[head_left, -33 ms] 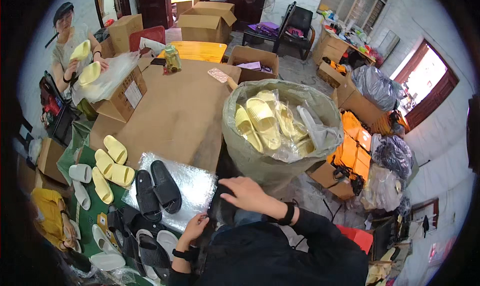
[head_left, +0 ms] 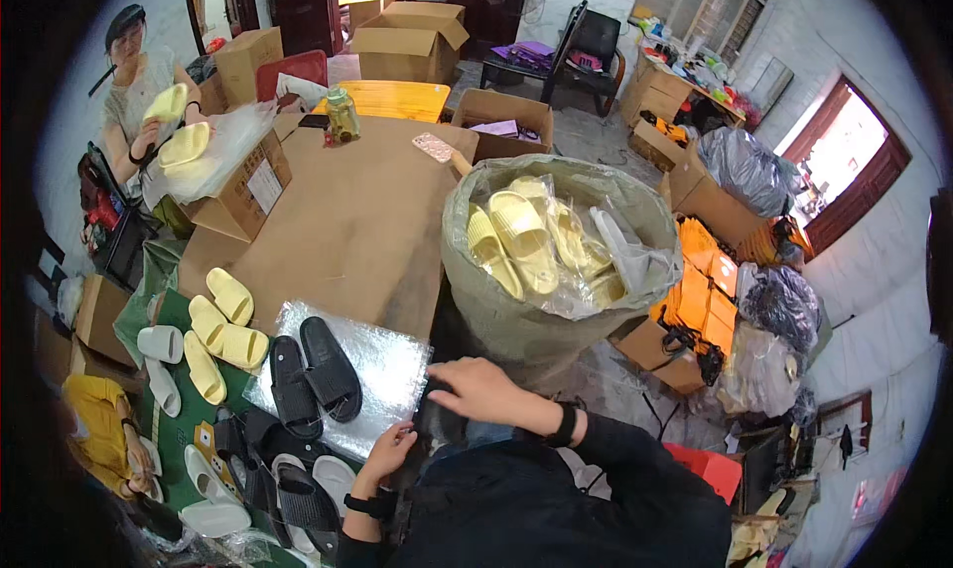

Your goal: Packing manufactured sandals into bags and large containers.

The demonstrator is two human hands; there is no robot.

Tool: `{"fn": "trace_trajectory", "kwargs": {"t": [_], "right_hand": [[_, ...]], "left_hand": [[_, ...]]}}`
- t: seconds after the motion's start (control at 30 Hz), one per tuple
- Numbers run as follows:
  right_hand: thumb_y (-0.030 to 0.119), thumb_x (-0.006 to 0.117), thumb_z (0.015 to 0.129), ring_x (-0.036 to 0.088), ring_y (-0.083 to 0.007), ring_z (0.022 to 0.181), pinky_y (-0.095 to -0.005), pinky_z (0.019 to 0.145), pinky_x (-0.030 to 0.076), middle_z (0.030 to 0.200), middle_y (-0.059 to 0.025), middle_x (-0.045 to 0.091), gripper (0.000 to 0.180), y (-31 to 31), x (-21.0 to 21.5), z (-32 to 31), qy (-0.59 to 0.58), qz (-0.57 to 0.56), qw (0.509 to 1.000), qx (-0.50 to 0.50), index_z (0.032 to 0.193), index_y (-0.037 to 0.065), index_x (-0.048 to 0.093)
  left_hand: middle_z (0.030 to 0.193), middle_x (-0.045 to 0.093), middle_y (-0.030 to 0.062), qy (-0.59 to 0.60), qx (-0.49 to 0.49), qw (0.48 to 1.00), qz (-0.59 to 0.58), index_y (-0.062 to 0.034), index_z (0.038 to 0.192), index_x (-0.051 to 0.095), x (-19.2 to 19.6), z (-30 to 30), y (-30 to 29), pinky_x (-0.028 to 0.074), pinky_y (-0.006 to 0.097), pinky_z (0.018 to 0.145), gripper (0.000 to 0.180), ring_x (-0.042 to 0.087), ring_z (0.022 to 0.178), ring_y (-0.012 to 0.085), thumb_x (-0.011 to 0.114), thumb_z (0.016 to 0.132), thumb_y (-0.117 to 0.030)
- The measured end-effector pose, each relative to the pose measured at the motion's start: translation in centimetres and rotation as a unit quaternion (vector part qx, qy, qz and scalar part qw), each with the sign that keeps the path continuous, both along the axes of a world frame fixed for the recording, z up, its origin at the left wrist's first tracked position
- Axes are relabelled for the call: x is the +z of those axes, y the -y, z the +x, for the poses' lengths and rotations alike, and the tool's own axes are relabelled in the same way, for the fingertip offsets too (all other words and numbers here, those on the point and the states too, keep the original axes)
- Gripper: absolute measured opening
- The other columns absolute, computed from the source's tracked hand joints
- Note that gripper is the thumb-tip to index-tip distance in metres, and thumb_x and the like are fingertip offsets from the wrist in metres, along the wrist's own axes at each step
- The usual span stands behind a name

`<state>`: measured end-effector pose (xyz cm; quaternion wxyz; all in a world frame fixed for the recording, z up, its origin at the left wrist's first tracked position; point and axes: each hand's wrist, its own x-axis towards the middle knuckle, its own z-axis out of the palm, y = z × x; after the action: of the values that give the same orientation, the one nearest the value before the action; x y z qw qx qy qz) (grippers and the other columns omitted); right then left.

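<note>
Readying, apparently, a silvery bag [head_left: 389,371] at lower centre: left hand [head_left: 389,451] and right hand [head_left: 484,389] by its edge, grips indeterminable; next move probably requires parting its layers

1. My right hand [head_left: 484,391] lies back upward, fingers reaching left, thumb spread below them with a gap between.
2. My right forearm [head_left: 635,469] comes in from the lower right, sleeved most of the way down.
3. My left hand [head_left: 389,451] sits lower and farther left, fingers bent; their closure is unclear.
4. My left forearm [head_left: 359,529] slants up from the lower edge.
</note>
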<state>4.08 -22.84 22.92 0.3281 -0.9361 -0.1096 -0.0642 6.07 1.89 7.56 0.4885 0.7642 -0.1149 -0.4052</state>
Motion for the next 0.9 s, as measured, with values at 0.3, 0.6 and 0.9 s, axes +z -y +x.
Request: {"fn": "trace_trajectory", "kwargs": {"t": [0.3, 0.6, 0.9], "right_hand": [[0.026, 0.064, 0.071, 0.058, -0.0332, 0.086, -0.0432, 0.080, 0.044, 0.089, -0.0154, 0.063, 0.039, -16.3, -3.9, -2.6, -0.111, 0.100, 0.876, 0.459, 0.100, 0.001, 0.059], [0.029, 0.057, 0.081, 0.059, -0.0284, 0.088, -0.0499, 0.078, 0.044, 0.095, -0.0138, 0.063, 0.034, -18.7, 1.0, -1.8, -0.220, -0.214, 0.860, 0.407, 0.108, 0.009, 0.058], [0.031, 0.058, 0.073, 0.059, -0.0401, 0.082, -0.0479, 0.069, 0.047, 0.092, -0.0249, 0.059, 0.039, -18.7, -6.2, 4.7, -0.211, -0.038, 0.860, 0.464, 0.101, 0.004, 0.056]], "left_hand": [[0.098, 0.059, 0.0135, -0.084, 0.038, 0.993, 0.078, -0.0050, 0.118, 0.049, 5.2, -1.6, -1.6, 0.046, 0.033, 0.077, 0.042, 0.057, 0.087, 0.0188, 0.060, 0.083, -0.025], [0.116, 0.048, 0.0257, 0.115, 0.055, 0.986, 0.112, -0.0062, 0.121, 0.047, 1.5, -3.9, -6.0, 0.043, 0.039, 0.084, 0.048, 0.053, 0.100, 0.0329, 0.061, 0.081, -0.028], [0.123, 0.041, 0.0302, 0.325, 0.036, 0.917, 0.229, -0.0071, 0.124, 0.046, -5.7, -5.9, -10.8, 0.039, 0.043, 0.090, 0.054, 0.046, 0.108, 0.0406, 0.061, 0.079, -0.032]]}}
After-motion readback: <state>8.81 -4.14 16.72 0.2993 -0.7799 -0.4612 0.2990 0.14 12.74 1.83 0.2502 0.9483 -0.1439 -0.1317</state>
